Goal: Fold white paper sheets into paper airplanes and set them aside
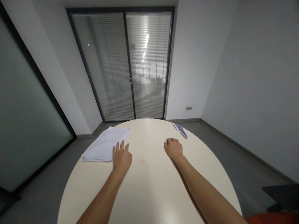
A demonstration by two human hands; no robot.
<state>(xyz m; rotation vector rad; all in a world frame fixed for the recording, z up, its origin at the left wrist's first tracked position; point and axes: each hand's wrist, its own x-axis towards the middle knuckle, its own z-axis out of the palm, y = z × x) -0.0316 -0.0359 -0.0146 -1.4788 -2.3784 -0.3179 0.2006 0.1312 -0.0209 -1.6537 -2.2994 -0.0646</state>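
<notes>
My left hand (122, 158) lies palm down with its fingers stretched and apart. Its fingertips reach over the right edge of some white paper sheets (105, 146), which lie slightly crumpled on the round cream table (147, 186). My right hand (173, 148) is curled into a loose fist on the tabletop, knuckles up. I see nothing held in it, though its palm is hidden. Beyond that fist, a blue-and-white card or leaflet (180, 129) sits by the table's far right edge.
Past the table stands a dark-framed glass door (130, 62) with blinds behind the glass. A frosted panel (28, 102) is on the left and a grey wall (257, 77) on the right. At the lower right are a dark flat object (283, 196) and something red (273, 218).
</notes>
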